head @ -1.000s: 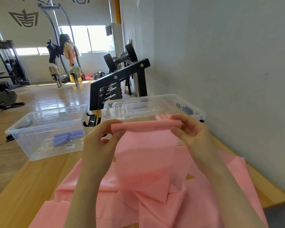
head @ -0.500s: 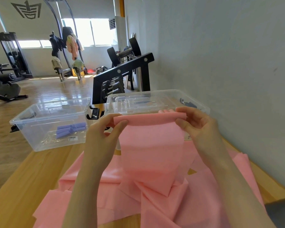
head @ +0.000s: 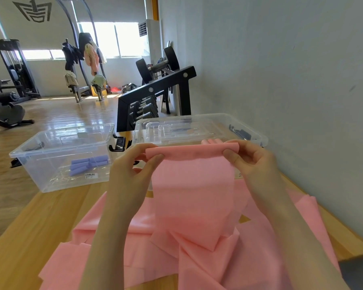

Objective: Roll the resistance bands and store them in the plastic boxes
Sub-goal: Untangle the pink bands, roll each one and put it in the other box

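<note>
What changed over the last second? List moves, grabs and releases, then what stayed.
Little changed. The left hand and right hand keep pinching the rolled top edge of the pink band, held up as before; nothing was grabbed or let go. Only the camera shifted. The purple rolls stay in the left box, and the right box stays put.

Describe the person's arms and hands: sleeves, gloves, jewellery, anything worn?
Both forearms are bare as far as the frame shows; no sleeve edge is in view. The left hand and right hand wear no gloves. No rings, watch or wristband show on the visible fingers or wrists. Nails look short and unpainted.
</note>
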